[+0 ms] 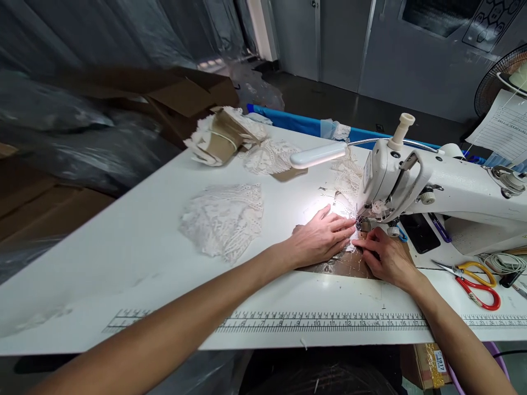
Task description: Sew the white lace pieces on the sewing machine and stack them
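White lace fabric [349,244] lies under the needle of the white sewing machine [382,181]. My left hand [323,237] rests flat on it, left of the needle, with fingers stretched towards the presser foot. On the near right side of the needle, my right hand [382,255] has thumb and forefinger drawn together at the lace edge; what lies between them is too small to make out. More lace [348,173] trails out behind the needle. A lit lamp [319,156] shines on the spot.
Left on the table are a lace piece [226,219] and a banded lace bundle [222,137] with brown card. Right of my hands lie a dark phone [420,233] and scissors [473,280] with red and yellow handles. A printed ruler [304,322] runs along the front edge.
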Motion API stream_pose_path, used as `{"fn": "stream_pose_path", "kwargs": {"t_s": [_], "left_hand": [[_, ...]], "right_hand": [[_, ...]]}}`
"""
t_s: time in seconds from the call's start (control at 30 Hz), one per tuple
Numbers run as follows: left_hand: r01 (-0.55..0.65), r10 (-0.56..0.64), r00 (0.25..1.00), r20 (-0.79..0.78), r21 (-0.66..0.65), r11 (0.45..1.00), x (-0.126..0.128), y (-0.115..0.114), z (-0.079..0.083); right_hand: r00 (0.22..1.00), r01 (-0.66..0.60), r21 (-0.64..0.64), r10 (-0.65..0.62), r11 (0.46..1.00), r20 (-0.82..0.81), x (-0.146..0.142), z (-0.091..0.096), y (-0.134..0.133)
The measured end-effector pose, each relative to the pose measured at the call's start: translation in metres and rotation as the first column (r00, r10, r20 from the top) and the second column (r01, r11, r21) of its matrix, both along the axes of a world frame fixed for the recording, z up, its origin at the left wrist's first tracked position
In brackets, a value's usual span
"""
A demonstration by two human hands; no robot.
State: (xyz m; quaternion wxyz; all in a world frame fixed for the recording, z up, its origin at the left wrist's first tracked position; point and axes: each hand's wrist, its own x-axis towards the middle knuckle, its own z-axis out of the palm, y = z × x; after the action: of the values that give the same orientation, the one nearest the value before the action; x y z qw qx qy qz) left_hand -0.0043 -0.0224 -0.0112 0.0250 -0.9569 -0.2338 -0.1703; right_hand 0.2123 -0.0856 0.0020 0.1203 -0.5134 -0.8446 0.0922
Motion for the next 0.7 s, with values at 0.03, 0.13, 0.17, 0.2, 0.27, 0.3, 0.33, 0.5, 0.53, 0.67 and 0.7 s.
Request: {"fn": "stream_pose_path", "kwargs": {"t_s": [0.03, 0.13, 0.17, 0.2, 0.27, 0.3, 0.33, 0.5, 0.53, 0.67, 0.7], "left_hand": [[-0.012, 0.012, 1.000, -0.019, 0.014, 1.000, 0.0004, -0.0007, 0.0012], [-0.023, 0.026, 0.998, -0.059, 0.047, 0.999, 0.0018, -0.0015, 0.0051], [-0.020, 0.024, 0.998, -0.065, 0.060, 0.998, 0.0022, -0.0015, 0.0059], [-0.018, 0.023, 0.998, -0.066, 0.074, 0.997, 0.0024, -0.0015, 0.0062], [-0.011, 0.017, 0.998, -0.054, 0.101, 0.995, 0.0025, -0.0019, 0.0058], [-0.011, 0.015, 0.999, -0.033, 0.114, 0.993, 0.0023, -0.0024, 0.0053], [-0.019, 0.019, 1.000, 0.004, 0.126, 0.992, 0.0020, -0.0029, 0.0048], [-0.157, 0.113, 0.960, 0.255, 0.159, 0.975, 0.0000, -0.0055, 0.0033], [-0.171, 0.122, 0.953, 0.278, 0.158, 0.973, 0.0000, -0.0056, 0.0032], [-0.034, 0.000, 0.972, 0.234, 0.141, 0.989, 0.0018, -0.0045, 0.0012], [0.008, -0.034, 0.980, 0.197, 0.132, 0.991, 0.0025, -0.0040, 0.0003]], "right_hand": [[1.000, -0.003, 0.002, 0.003, 1.000, -0.005, 0.0000, 0.0004, 0.0000], [1.000, -0.006, 0.008, 0.006, 1.000, -0.010, 0.0001, 0.0012, -0.0001], [1.000, -0.004, 0.009, 0.004, 1.000, -0.008, 0.0001, 0.0012, -0.0002], [1.000, 0.000, 0.008, 0.000, 1.000, -0.006, 0.0001, 0.0010, -0.0004], [1.000, 0.002, 0.005, -0.002, 1.000, -0.004, 0.0001, 0.0003, -0.0005], [1.000, 0.003, 0.006, -0.003, 1.000, -0.004, 0.0001, -0.0002, -0.0006], [1.000, 0.002, 0.007, -0.002, 1.000, -0.005, 0.0001, -0.0006, -0.0005], [1.000, 0.007, 0.001, -0.007, 1.000, 0.002, 0.0002, -0.0005, -0.0003], [1.000, 0.008, -0.004, -0.008, 1.000, 0.008, 0.0001, 0.0001, -0.0004], [1.000, 0.008, -0.017, -0.008, 1.000, 0.027, -0.0010, 0.0027, -0.0011], [0.999, 0.011, -0.016, -0.010, 1.000, 0.030, -0.0011, 0.0030, -0.0012]]}}
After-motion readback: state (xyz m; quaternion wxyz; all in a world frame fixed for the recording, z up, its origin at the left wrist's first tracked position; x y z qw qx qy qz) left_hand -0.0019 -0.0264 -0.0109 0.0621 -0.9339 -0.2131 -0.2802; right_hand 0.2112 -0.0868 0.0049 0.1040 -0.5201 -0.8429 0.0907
